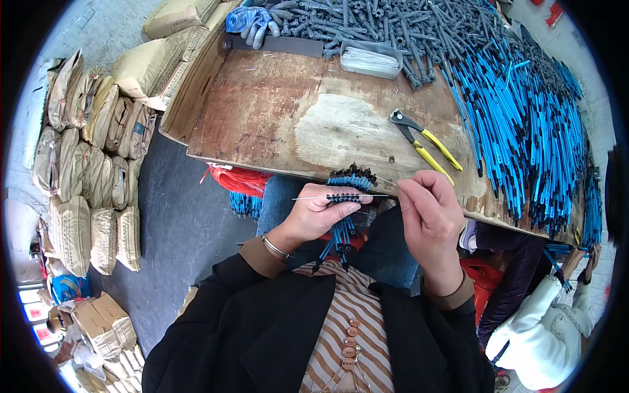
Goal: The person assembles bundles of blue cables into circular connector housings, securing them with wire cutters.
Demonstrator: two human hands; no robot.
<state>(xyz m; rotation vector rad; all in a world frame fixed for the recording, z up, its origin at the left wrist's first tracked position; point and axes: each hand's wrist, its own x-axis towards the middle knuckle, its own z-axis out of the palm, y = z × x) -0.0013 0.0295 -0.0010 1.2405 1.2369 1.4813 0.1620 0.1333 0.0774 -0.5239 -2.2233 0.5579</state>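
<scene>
My left hand (314,216) is closed around a bundle of thin blue rods with black ends (352,178), held just in front of the table's near edge. A thin straight wire (308,198) runs crosswise through a row of the black ends and sticks out on both sides. My right hand (430,206) is closed in a pinch to the right of the bundle. A second thin wire (386,180) stretches from the bundle to its fingertips. Several rods hang down below my left hand. End cutters with yellow handles (426,141) lie on the wooden table (262,111) beyond my right hand.
A clear tray of thin wires (371,59) stands before a heap of grey plastic pieces (367,19). Blue rods (517,124) pile up on the right. Blue-grey gloves (254,25) lie at the back left. Stacked sacks (85,157) stand left; another person (547,327) sits right.
</scene>
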